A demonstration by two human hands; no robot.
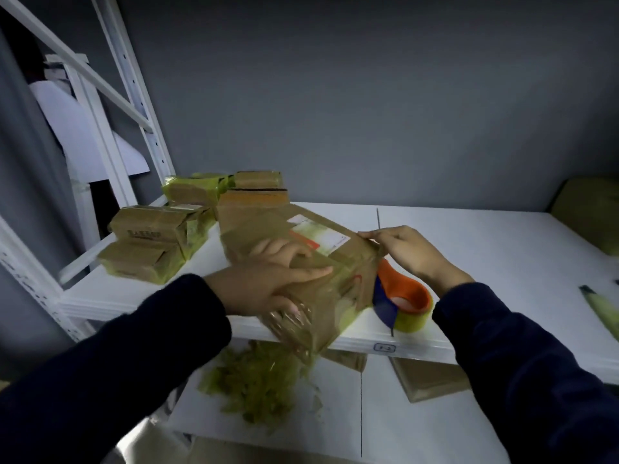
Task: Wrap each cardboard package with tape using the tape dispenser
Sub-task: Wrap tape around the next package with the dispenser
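A brown cardboard package [321, 283] with a white and red label lies slantwise on the white shelf [502, 249], its near end past the front edge. My left hand [268, 283] grips its near end, thumb on top, fingers wrapped below over shiny tape. My right hand [405, 249] pinches the package's far right corner. The orange and blue tape dispenser [402, 296], with a yellowish tape roll, sits against the package's right side, under my right wrist.
Several taped brown packages [150, 246] are stacked at the shelf's left and back. A heap of crumpled yellowish tape [254, 383] and a flat brown package [428, 380] lie on the lower shelf. Another package [593, 212] sits at far right. White rack posts [134, 105] rise on the left.
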